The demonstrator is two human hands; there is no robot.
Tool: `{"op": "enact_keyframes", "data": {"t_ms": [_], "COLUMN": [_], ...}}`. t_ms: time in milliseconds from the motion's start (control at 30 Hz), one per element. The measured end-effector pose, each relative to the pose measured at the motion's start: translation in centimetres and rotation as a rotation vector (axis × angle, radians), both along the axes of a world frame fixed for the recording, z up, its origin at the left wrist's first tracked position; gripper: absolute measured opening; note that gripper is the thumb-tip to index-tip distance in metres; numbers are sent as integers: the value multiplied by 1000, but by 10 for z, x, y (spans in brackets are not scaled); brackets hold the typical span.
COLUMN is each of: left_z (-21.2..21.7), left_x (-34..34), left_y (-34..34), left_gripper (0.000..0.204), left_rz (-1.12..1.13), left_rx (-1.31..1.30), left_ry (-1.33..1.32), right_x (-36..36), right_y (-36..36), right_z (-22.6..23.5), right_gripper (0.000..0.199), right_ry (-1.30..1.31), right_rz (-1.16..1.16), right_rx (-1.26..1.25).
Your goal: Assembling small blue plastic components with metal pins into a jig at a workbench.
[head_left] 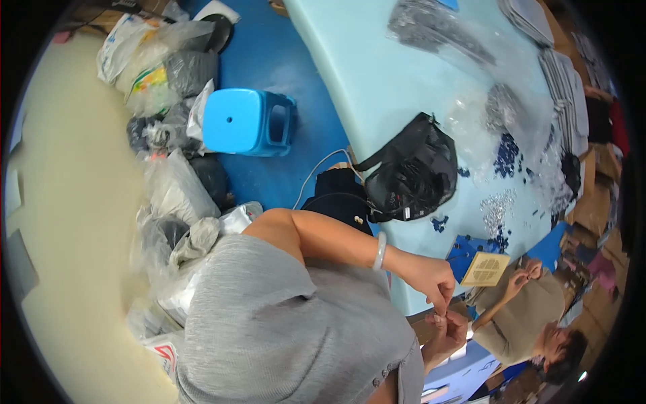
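Observation:
The fingertips of my left hand (436, 281), on the arm with the pale bangle (380, 251), are pinched together. Just below, my right hand (449, 334) meets it with bent fingers, also pinched. Whatever lies between the fingertips is too small to make out. Both hands are held beyond the edge of the light blue table (397, 252). Closest to them is a blue block (460, 258) with a pale yellow plate (486, 269) leaning beside it. Small dark blue pieces (498, 237) and a scatter of silver pieces (496, 209) lie past the block.
A black bag (412, 172) with dark cords in it sits on the table. Clear plastic bags (501, 111) and more dark blue pieces (507, 156) lie beyond. A blue stool (235, 121) stands by piled bags (178, 182). A co-worker (521, 316) in tan works close by.

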State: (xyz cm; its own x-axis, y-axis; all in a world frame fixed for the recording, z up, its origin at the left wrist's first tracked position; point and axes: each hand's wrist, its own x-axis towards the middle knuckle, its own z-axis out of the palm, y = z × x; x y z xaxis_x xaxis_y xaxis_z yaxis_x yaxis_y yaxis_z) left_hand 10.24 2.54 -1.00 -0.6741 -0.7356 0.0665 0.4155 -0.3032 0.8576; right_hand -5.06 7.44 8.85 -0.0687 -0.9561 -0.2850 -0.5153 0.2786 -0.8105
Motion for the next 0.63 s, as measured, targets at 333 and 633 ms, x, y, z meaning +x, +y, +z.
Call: {"op": "enact_keyframes", "data": {"t_ms": [333, 633], "left_z": [33, 56], "left_x": [47, 32], "left_y": [-22, -52], "left_gripper": [11, 14], "left_rz": [-375, -425], "left_rx": [93, 2], "left_ry": [-48, -212], "right_x": [20, 12], "right_y": [-11, -5], "right_z": [-9, -34], "right_gripper": [20, 15], "right_ry": [-531, -801], "right_rz": [95, -130], "right_rx": [84, -196]}}
